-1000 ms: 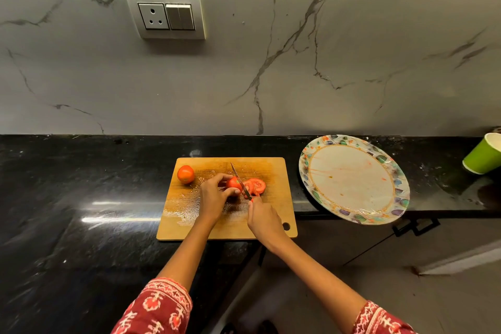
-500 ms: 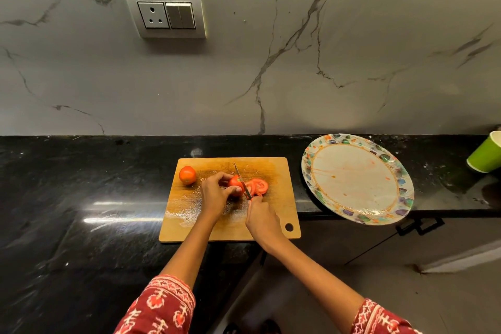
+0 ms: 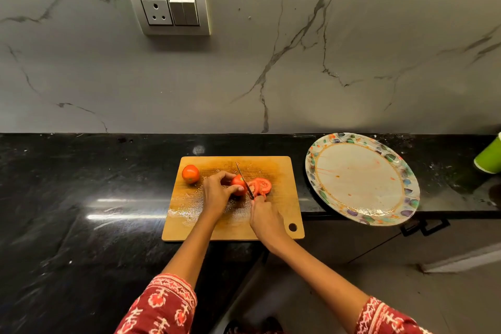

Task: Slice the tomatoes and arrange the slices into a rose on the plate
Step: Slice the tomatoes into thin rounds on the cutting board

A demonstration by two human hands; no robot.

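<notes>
A: Item one, centre of the frame: the cutting board [image 3: 271,165], wood, wet across its lower left. On it we log the part-cut tomato [image 3: 238,184]. Our left hand [image 3: 217,194] curls fingers and thumb round it, we judge to pin it against rolling.

B: Item two, the knife [image 3: 244,180], blade standing in the tomato's right face. Our right hand [image 3: 264,218] is wrapped closed round the handle, just below the cut.

A: Item three, the cut slices [image 3: 261,186], leaning together just right of the blade, where each one falls clear of the fingers.

B: Item four, the whole tomato [image 3: 190,173], upper left corner of the board, apart from the work and uncut.

A: Item five, the plate [image 3: 406,192], right of the board, carrying smears but no slices. Its lower rim overhangs the counter edge [image 3: 320,215]; we judge that a tipping risk.

B: Room: bare board right of the slices, open counter between board and plate.
</notes>
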